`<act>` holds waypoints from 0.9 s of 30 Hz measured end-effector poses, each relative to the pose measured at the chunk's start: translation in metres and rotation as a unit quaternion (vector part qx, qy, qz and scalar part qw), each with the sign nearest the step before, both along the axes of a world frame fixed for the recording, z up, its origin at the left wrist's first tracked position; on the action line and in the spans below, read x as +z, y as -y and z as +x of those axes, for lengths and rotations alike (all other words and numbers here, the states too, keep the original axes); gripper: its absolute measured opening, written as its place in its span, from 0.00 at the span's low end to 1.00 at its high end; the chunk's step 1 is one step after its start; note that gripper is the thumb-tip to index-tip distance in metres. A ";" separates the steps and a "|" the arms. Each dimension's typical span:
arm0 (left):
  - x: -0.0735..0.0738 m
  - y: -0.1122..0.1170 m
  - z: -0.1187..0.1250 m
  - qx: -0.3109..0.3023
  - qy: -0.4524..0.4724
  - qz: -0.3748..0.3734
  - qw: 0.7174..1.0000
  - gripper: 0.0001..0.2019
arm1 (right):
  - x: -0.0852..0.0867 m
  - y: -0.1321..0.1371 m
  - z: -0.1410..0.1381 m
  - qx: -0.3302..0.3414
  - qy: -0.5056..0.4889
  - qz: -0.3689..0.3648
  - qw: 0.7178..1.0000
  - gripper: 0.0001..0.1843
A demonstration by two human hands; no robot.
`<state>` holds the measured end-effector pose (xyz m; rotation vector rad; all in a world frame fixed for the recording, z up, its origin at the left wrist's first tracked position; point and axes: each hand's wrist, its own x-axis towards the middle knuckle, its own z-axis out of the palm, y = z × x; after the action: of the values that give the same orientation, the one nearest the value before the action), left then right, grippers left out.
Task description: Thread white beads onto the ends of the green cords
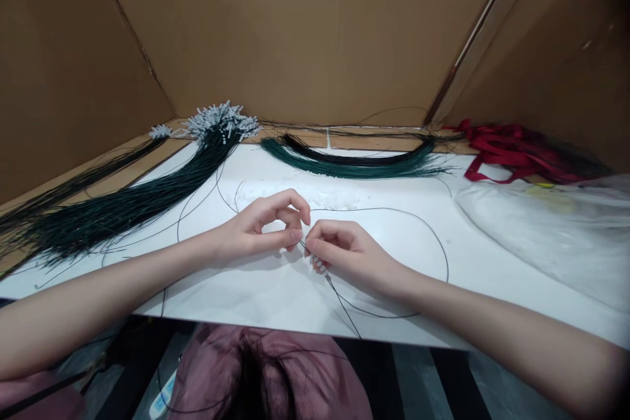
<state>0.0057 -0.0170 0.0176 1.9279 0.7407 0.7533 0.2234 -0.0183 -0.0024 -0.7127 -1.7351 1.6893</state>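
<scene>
Over the white board, both hands are close together at the middle. My left hand (263, 223) is closed in a pinch, thumb against fingertips, on a thin dark wire. My right hand (347, 246) is also closed, its thumb and forefinger gripping a short beaded wire strand (319, 265) with small white beads along it. Dark wire tails run from the beads down towards the board's front edge. A long dark wire (445, 251) loops out around my right hand. Loose white beads (339, 197) lie scattered just behind my hands.
A thick bundle of dark green wires (132, 210) with white beaded tips (221, 121) lies at the left. Bare green wires (344, 167) curve along the back. Red ribbon (512, 154) and a clear plastic bag (556, 230) are at the right. Cardboard walls (305, 33) surround the white board (236, 302).
</scene>
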 end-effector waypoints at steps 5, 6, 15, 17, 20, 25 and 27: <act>-0.001 0.002 0.002 -0.010 0.001 0.006 1.000 0.06 | 0.001 -0.001 0.001 0.004 0.000 0.006 1.000 0.12; 0.000 0.003 0.003 -0.014 0.000 0.007 1.000 0.06 | 0.001 -0.001 0.001 0.006 0.000 0.009 1.000 0.12; 0.001 0.004 0.003 -0.007 -0.008 0.004 1.000 0.06 | -0.002 -0.001 0.001 0.004 0.041 0.007 0.999 0.09; 0.002 0.004 0.003 -0.003 -0.010 0.008 1.000 0.05 | -0.001 0.000 0.001 0.001 0.046 0.010 0.999 0.09; 0.002 0.004 0.003 0.002 -0.008 0.011 1.000 0.05 | -0.001 0.000 0.000 -0.001 0.049 0.011 0.999 0.09; 0.001 0.003 0.001 0.014 -0.009 0.015 1.000 0.06 | 0.000 0.000 0.001 0.002 0.046 0.018 0.999 0.09; 0.001 0.002 0.001 0.010 -0.014 0.004 1.000 0.06 | 0.001 0.001 0.001 0.002 0.043 0.016 0.999 0.09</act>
<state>0.0066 -0.0193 0.0189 1.9448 0.7757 0.7426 0.2240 -0.0191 -0.0015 -0.7784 -1.8194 1.6503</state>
